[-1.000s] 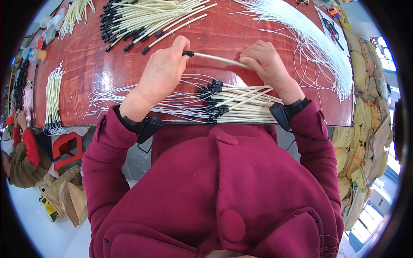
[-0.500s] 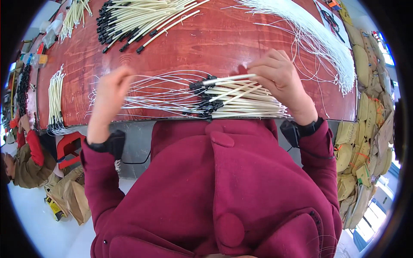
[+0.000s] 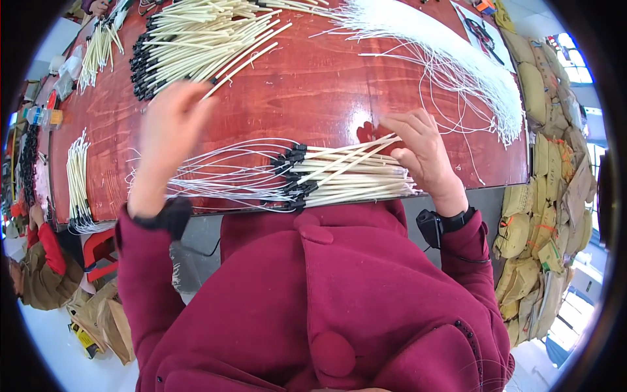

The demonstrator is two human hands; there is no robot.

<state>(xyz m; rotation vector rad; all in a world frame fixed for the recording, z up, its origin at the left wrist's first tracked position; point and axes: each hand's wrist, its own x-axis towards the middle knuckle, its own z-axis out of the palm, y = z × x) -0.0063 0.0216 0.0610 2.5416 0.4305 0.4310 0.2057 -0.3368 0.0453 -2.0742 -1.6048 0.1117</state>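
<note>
My left hand (image 3: 175, 134), smeared by motion, is raised at the near edge of the far pile of cream tubes with black end pieces (image 3: 196, 55). Its thumb and fingers look apart, and nothing shows clearly between them. My right hand (image 3: 423, 151) hovers over the right ends of a near bundle of cream tubes (image 3: 356, 179), thumb and fingers spread. One tube end lies close under its fingertips; contact is hard to tell. Thin white wires (image 3: 225, 173) run left in loops from the bundle's black end pieces (image 3: 297, 173).
A large sheaf of loose white wires (image 3: 450, 62) spreads across the table's (image 3: 313, 98) far right. Scissors (image 3: 482, 36) rest beyond it. A small tube bundle (image 3: 78, 176) lies at the left edge. Stacked sacks (image 3: 542, 196) line the right; a co-worker's red sleeve (image 3: 52, 251) shows at left.
My left hand has left the near wires and moved toward the far pile. My right hand has opened from the tube it pinched, which now appears laid on the bundle. The view has shifted slightly.
</note>
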